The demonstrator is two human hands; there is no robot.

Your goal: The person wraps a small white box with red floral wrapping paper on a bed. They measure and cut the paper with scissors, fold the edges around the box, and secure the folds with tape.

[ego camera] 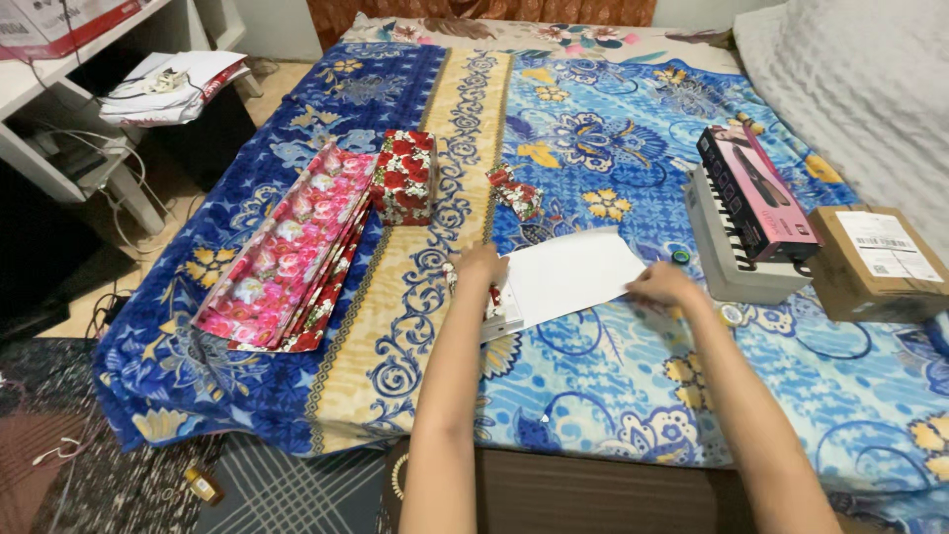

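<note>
Head view: wrapping step, mid-frame. Left hand (481, 267) flat, fingers pressed down on white paper sheet (568, 274). Right hand (664, 285) pinching sheet's right edge. Next: a firm, straight fold. Red flowery gift box (406, 175) waiting, upper left.

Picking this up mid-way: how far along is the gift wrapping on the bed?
Done: one box in red rose paper stands wrapped. In hand: the left hand and right hand press a sheet, white side up, over something hidden. Left, by the look of it: the pink and black box, the cardboard box; spare floral sheets lie ready.
</note>
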